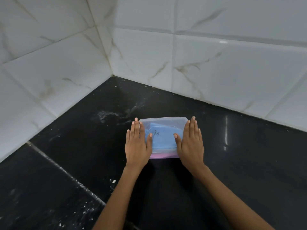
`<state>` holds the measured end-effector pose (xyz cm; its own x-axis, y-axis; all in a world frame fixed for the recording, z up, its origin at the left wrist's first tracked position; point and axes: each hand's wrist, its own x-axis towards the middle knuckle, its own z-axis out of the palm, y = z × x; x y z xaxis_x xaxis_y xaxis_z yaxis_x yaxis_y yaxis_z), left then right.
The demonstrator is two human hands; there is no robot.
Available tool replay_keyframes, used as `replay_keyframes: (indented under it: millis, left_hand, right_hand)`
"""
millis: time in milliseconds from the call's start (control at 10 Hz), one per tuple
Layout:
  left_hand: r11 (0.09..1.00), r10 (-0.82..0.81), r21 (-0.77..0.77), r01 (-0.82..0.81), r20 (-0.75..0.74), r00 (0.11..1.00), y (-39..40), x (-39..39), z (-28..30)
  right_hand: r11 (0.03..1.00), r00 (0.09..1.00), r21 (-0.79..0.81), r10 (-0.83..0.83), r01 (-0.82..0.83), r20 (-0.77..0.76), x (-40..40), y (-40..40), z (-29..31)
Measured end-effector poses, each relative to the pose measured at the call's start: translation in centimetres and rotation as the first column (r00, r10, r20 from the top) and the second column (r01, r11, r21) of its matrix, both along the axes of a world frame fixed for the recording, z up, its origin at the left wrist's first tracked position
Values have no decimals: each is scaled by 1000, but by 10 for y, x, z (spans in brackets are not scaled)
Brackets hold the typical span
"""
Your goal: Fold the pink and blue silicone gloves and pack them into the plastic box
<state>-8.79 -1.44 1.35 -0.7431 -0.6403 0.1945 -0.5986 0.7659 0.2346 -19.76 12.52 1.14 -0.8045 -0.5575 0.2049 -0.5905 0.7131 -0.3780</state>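
Translucent plastic forms the plastic box (pixel 163 121), which sits lidded on the black counter (pixel 240 163) near the corner where two white marble-pattern tiled walls (pixel 216 63) meet. A short dark handwritten mark (pixel 156 133) shows on the lid; it cannot be read with certainty. Through the lid the blue silicone glove (pixel 163 140) is visible, lying folded and filling most of the interior. The pink silicone glove (pixel 163 156) shows as a band along the near edge of the box, beneath the blue one. The left hand (pixel 137 145) lies flat with its fingers extended along the left side of the box, its thumb resting on the lid. The right hand (pixel 191 143) mirrors it on the right side, fingers straight and thumb on the lid. Neither grip is clenched: both hands are spread flat, palms down, bracketing the box and touching its lid edges without wrapping around anything. White specks and a pale smear mark the counter to the left of the box and behind it.
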Motion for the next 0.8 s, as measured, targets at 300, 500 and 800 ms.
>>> replay_keyframes:
  millis: [300,500,800]
  left_hand:
    - [999,34,4,-34,4,999,-71,-5,-2]
    - [999,32,-2,-32,-8,999,-71,-6,-4]
    - [997,55,-51,-56,-16,998,-69,-4,0]
  right_hand:
    - [998,998,27,60,-60,-20,-13,-76,-1]
    - [997,997,39,68,-66,-44,-12,-77,0]
    - [997,997,36,66,-64,-50,-10,-76,2]
